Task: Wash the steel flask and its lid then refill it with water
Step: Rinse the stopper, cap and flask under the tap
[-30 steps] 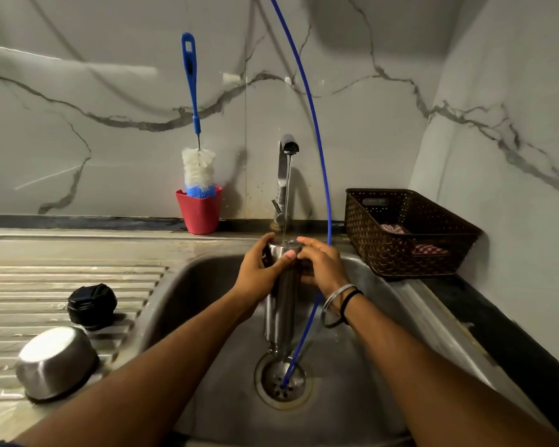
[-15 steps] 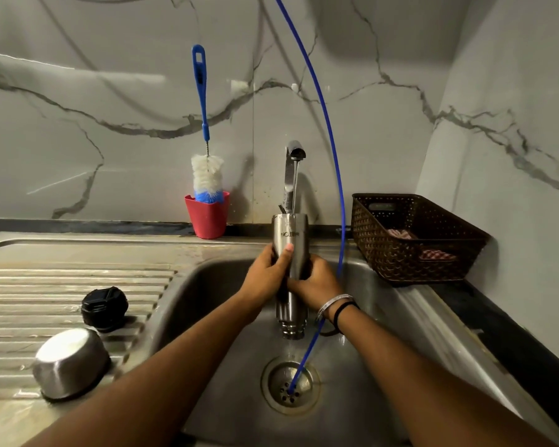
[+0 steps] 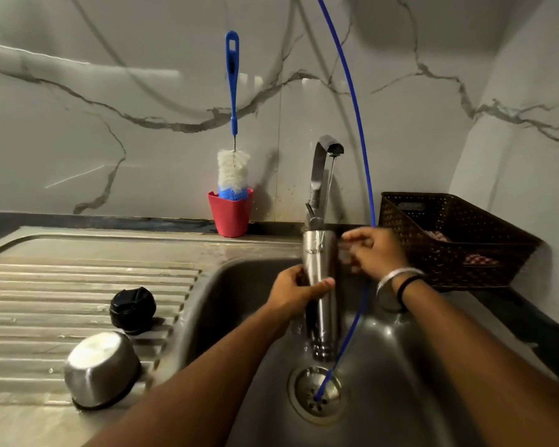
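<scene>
The flask [image 3: 320, 285] is being held upside down over the sink [image 3: 239, 285], its mouth pointing down just above the drain [image 3: 317, 393], its base up under the tap [image 3: 323, 175], from which a thin stream is falling. It is being gripped at mid-body by the left hand [image 3: 296, 293], thumb wrapped across the front. The right hand [image 3: 373, 253] is being held against the upper part, fingers bent and blurred; whether it is gripping cannot be told. A blue hose [image 3: 359, 130] is being trailed down behind the flask into the drain. The lid [image 3: 132, 310] and a steel bowl [image 3: 101, 369], upturned, are lying on the ribbed drainboard [image 3: 62, 285] to the left, well apart from the flask. A brush [image 3: 233, 130] is standing in a red cup [image 3: 229, 214] against the marble wall [image 3: 110, 124]. A basket [image 3: 449, 240] is crowding the sink's right edge, just beside the right hand.
</scene>
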Action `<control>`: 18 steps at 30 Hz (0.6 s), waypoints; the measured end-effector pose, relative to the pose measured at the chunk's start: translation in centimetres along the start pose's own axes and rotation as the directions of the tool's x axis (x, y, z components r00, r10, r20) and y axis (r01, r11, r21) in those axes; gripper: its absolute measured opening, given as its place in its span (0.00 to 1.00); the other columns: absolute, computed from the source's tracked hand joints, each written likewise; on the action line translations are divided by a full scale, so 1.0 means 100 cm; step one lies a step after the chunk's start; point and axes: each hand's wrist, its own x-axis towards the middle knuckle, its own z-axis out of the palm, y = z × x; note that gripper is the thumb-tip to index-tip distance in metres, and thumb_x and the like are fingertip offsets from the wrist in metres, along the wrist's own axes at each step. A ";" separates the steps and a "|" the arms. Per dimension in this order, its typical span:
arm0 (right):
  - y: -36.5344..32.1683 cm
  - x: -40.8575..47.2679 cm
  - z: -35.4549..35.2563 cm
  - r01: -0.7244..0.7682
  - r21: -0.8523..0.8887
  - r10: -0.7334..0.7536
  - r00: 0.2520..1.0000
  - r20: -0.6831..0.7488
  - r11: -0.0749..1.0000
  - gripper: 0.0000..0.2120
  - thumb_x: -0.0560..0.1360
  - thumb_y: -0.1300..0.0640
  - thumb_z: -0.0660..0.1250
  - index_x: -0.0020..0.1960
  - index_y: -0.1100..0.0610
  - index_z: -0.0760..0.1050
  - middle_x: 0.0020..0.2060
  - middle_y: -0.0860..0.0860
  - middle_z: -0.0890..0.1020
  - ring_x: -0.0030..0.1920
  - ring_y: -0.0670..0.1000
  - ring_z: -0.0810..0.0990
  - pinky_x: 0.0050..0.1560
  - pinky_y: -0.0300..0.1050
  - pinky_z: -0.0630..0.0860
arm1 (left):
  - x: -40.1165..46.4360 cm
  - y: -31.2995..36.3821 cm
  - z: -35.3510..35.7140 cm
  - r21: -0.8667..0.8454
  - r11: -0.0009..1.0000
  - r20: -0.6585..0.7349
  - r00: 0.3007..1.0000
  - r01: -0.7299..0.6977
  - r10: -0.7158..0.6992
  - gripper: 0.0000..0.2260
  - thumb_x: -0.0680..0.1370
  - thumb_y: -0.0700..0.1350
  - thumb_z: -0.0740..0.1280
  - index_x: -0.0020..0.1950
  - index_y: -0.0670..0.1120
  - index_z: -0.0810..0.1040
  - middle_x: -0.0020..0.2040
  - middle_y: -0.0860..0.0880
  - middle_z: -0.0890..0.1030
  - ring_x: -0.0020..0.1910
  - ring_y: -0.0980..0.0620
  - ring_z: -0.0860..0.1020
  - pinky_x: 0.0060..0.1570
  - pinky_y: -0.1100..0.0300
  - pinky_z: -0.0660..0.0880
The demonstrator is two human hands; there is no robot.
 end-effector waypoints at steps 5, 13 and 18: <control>-0.017 0.053 0.010 0.066 -0.264 -0.071 0.997 -0.011 0.962 0.06 0.71 0.52 0.78 0.45 0.50 0.82 0.43 0.53 0.86 0.40 0.53 0.86 0.46 0.54 0.85 | 0.005 -0.014 0.004 0.056 0.998 -0.028 0.999 0.037 -0.036 0.20 0.70 0.42 0.81 0.57 0.51 0.76 0.52 0.49 0.84 0.50 0.51 0.84 0.48 0.57 0.83; -0.045 0.091 0.042 0.203 -0.551 -0.165 0.979 0.118 0.810 0.19 0.68 0.41 0.77 0.42 0.57 0.82 0.37 0.50 0.84 0.38 0.49 0.83 0.48 0.51 0.83 | 0.012 -0.021 0.003 0.168 0.986 -0.013 1.000 0.021 -0.019 0.28 0.67 0.45 0.83 0.62 0.51 0.75 0.54 0.53 0.81 0.53 0.53 0.81 0.56 0.50 0.82; -0.048 0.094 0.033 0.075 -0.377 -0.011 0.985 0.170 0.923 0.14 0.72 0.48 0.76 0.43 0.59 0.79 0.36 0.54 0.85 0.33 0.53 0.86 0.35 0.46 0.84 | 0.009 -0.017 0.004 0.130 0.991 0.018 0.999 0.028 -0.031 0.26 0.70 0.43 0.81 0.63 0.50 0.74 0.54 0.52 0.81 0.53 0.54 0.81 0.52 0.54 0.82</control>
